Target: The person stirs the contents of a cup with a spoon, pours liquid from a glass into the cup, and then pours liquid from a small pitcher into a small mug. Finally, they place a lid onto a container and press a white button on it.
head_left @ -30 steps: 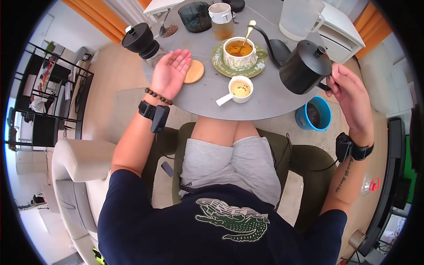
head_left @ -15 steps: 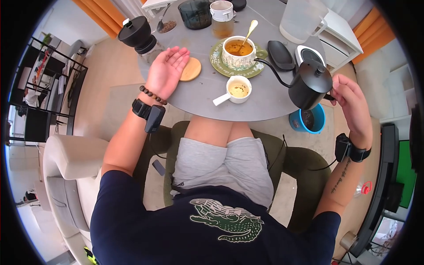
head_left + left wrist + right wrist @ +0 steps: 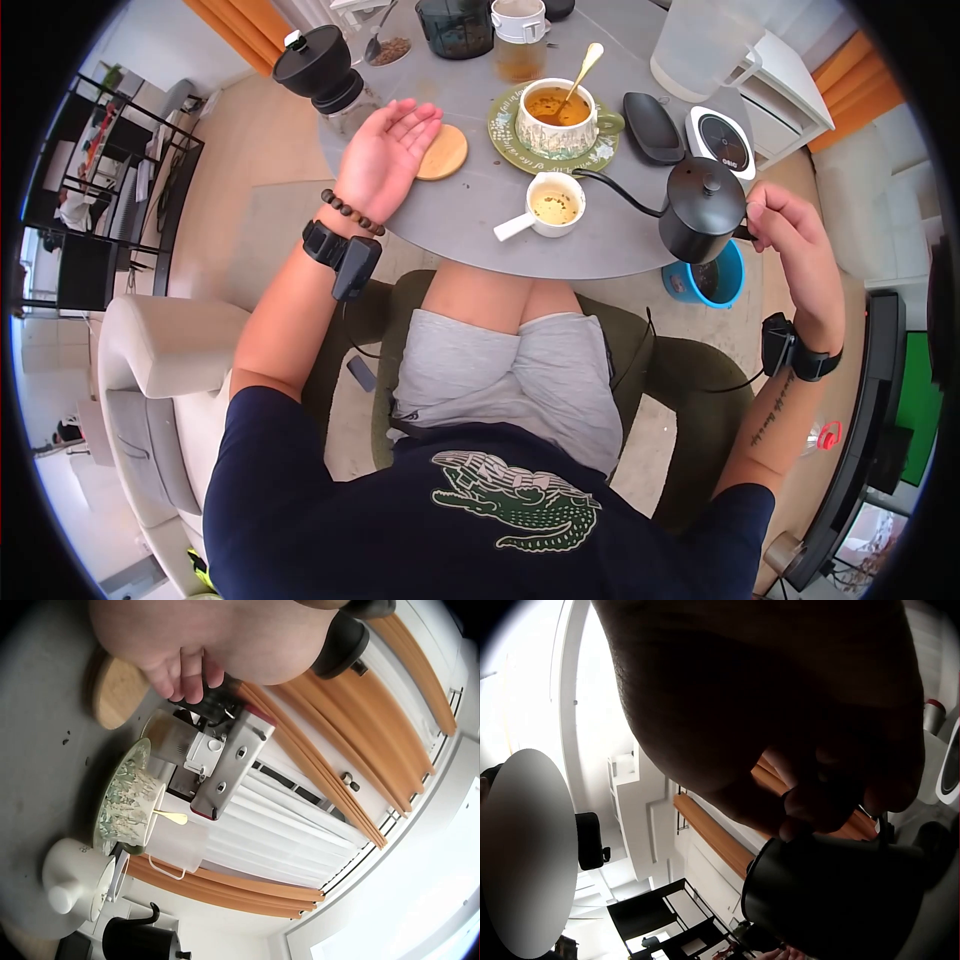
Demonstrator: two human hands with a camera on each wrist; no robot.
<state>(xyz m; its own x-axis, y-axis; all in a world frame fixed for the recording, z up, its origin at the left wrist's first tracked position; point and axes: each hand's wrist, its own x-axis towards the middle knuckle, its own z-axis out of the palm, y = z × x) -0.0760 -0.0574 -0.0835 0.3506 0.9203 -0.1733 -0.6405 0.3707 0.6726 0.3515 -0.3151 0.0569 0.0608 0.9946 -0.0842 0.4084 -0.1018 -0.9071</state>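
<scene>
My right hand (image 3: 785, 225) grips the handle of a black gooseneck kettle (image 3: 700, 205) at the table's right edge. The kettle's thin spout reaches left, its tip close to the rim of a small white side-handled cup (image 3: 553, 208) with pale liquid and dark bits inside. My left hand (image 3: 388, 160) holds nothing; its palm faces up with relaxed fingers, beside a round wooden coaster (image 3: 443, 153). Behind the white cup, a patterned teacup (image 3: 553, 130) of amber tea stands on a green saucer (image 3: 510, 155), a gold spoon (image 3: 584, 70) leaning in it.
Right of the saucer lie a black oblong tray (image 3: 655, 128) and a white scale (image 3: 720, 142). A clear pitcher (image 3: 700, 50) stands behind them. A blue bucket (image 3: 722, 285) sits below the table's edge. At the left is a black-topped grinder (image 3: 318, 70); a glass jar (image 3: 520, 50) stands farther back.
My right hand has brought the kettle nearer to me, uncovering the scale and tray. Its spout tip has gone from above the tray to near the white cup. My left hand stays beside the coaster.
</scene>
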